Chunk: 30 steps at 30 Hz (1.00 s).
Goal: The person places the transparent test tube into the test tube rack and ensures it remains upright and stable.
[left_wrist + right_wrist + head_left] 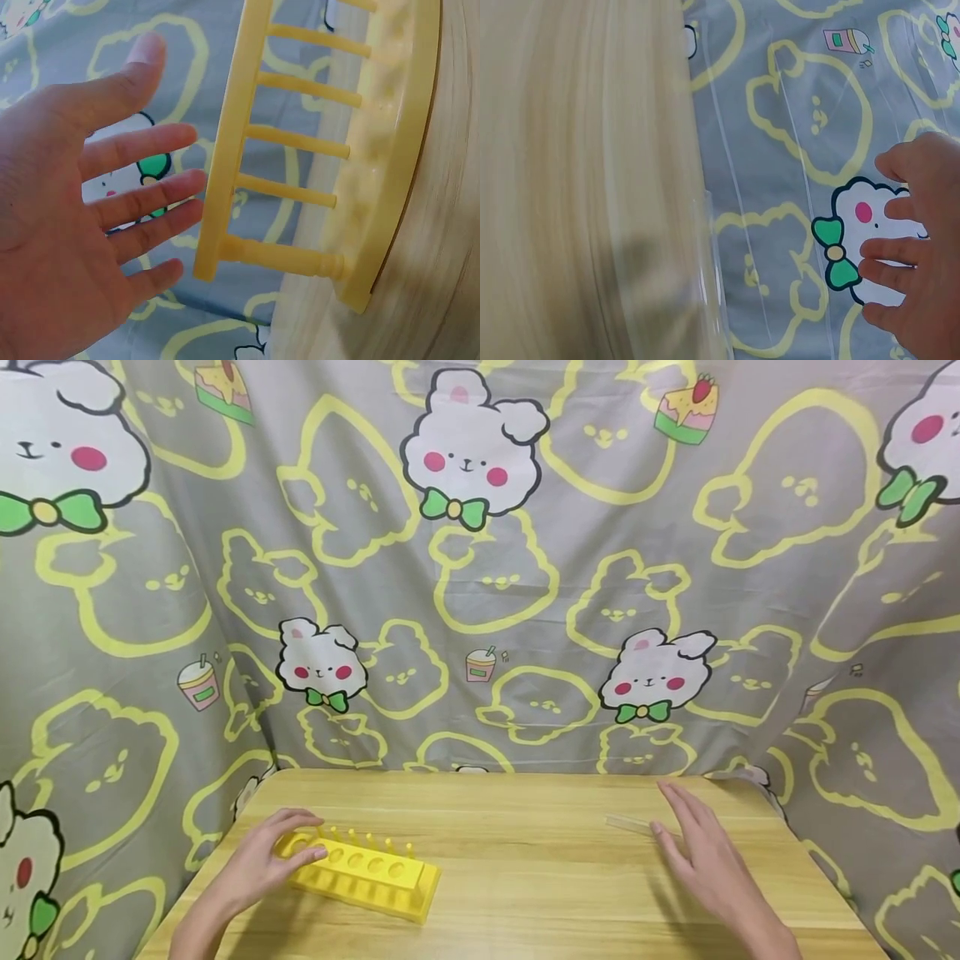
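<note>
A yellow test tube rack [408, 878] with a row of round holes and upright pegs stands on the left of the table. Beside its left end is my left hand [251, 868]; in the left wrist view that hand [82, 210] has its fingers spread, close to the edge of the rack's top plate [231, 150], and holds nothing. On the right lies a clear, slim tube [627, 823], probably a test tube. My right hand [705, 860] hovers by it with fingers extended. In the right wrist view, the tube [712, 277] lies apart from the empty right hand [922, 255].
The light wooden table [525, 893] runs back to a grey curtain [525, 693] printed with yellow outlines and white cartoon animals. The curtain also hangs along the left and right sides.
</note>
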Tool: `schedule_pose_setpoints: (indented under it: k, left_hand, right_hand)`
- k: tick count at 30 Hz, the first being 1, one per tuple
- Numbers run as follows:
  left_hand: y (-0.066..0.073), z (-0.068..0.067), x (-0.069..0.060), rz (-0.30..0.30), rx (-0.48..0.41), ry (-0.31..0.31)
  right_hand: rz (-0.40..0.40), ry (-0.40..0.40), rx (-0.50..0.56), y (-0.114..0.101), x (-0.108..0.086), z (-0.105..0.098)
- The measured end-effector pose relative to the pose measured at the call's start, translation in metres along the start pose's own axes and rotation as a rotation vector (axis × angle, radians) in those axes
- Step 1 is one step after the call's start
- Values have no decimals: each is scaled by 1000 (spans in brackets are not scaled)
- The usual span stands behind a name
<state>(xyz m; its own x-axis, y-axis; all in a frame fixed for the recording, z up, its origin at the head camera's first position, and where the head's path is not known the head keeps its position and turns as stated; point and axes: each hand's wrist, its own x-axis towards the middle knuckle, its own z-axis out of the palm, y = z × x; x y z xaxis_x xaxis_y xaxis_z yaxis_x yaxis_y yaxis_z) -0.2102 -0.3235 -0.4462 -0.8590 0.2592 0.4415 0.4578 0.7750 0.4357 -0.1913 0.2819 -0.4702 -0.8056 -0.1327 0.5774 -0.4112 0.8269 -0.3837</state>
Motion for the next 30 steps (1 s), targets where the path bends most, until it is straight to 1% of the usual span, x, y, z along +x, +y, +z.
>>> schedule_pose_setpoints:
  k: [3,6,9,13,17,22,25,30]
  left_hand:
    - [-2,1,-1,32,28,9]
    - [-5,4,-3,67,64,30]
    - [-10,8,-5,97,69,43]
    - [-14,11,-5,121,57,50]
    - [-15,13,-7,119,63,46]
    - [-13,15,-8,88,82,30]
    - [-14,15,-10,73,86,32]
    - [-14,14,-10,63,71,24]
  right_hand:
    - [3,-3,4,-5,0,2]
    - [5,-16,32,-12,-1,4]
    - [-1,-26,58,-20,-1,7]
    - [-28,-21,74,-31,1,11]
    - [-48,-15,93,-40,2,16]
    - [-62,7,108,-50,2,21]
    - [-68,6,117,-58,4,24]
    - [-95,2,120,-71,8,30]
